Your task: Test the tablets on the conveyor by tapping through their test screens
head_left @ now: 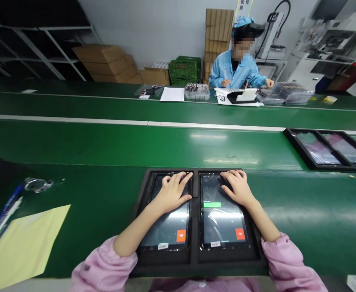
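my left fingers [185, 179]: apart, over left tablet [166, 229] | my right fingers [230, 177]: apart, over right tablet [222, 223] | black tray [194, 239] beneath

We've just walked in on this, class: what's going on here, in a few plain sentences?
Someone in pink sleeves has both hands over a black tray holding two tablets. The left hand is spread over the left tablet, the right hand over the upper part of the right tablet. Both screens are lit with an orange-red "Fail" box; the right one also shows a green bar. Opposite, a co-worker in blue sits at the green bench.
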`<state>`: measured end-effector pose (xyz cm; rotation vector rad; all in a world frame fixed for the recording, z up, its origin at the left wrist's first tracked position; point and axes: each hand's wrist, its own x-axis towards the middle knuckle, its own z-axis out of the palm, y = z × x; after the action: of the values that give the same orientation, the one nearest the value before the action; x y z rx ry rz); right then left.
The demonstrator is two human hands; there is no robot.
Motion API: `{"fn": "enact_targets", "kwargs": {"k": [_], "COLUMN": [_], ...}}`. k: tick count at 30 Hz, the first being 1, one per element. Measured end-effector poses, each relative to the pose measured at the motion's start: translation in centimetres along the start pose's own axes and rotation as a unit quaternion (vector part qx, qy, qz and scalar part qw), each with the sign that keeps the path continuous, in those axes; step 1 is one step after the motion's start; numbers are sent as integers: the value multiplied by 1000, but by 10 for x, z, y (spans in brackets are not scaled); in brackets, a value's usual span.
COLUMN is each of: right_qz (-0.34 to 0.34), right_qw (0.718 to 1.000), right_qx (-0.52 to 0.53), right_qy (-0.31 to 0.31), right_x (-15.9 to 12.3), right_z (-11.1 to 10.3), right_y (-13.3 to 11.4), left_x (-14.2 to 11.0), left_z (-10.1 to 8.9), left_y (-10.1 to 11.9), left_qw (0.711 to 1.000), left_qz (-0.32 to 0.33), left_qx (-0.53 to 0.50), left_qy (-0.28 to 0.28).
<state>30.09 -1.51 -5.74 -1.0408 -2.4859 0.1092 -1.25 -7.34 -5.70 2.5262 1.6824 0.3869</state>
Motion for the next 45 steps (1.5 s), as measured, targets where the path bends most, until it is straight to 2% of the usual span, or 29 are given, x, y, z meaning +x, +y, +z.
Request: {"fn": "enact_targets", "kwargs": {"k": [5, 10, 12, 14, 18, 21, 26, 32, 36, 38, 41, 43, 45], "right_qz": [6, -41, -48, -24, 82, 138, 143, 147, 167, 209, 278, 301, 312], "right_qw": [1000, 998, 995, 994, 989, 983, 984, 985, 979, 972, 958, 953, 950], "right_qx": [-24, 55, 80, 85, 67, 56, 57, 52, 68, 67, 36, 18, 6], "right_qy": [-4, 15, 34, 58, 99, 106, 88, 78, 95, 89, 54, 25, -18], "right_x": [1, 0, -1, -2, -3, -3, -5, -5, -3, 0, 5, 9, 15], "right_z": [4, 0, -3, -4, -1, 4, 10, 10, 10, 9, 7, 3, -1], "right_y": [0, 0, 0, 1, 3, 6, 11, 11, 11, 12, 13, 14, 14], "left_x": [4, 8, 8, 8, 6, 6, 6, 5, 15, 28, 51, 61, 65], "left_z": [1, -3, -8, -13, -18, -20, -19, -19, -27, -29, -27, -24, -21], "left_y": [0, 7, 7, 5, -4, -12, -19, -19, -23, -25, -25, -24, -23], "left_qw": [998, 993, 994, 997, 999, 997, 994, 996, 989, 988, 991, 993, 995], "left_qz": [66, 106, 97, 74, 3, -29, -48, -51, -59, -52, -22, -6, 7], "left_qx": [-9, 9, 4, -5, -10, -24, -44, -41, -66, -105, -133, -98, -42], "left_qy": [-20, -50, -42, -27, 30, 62, 90, 67, 122, 98, -5, -59, -85]}}
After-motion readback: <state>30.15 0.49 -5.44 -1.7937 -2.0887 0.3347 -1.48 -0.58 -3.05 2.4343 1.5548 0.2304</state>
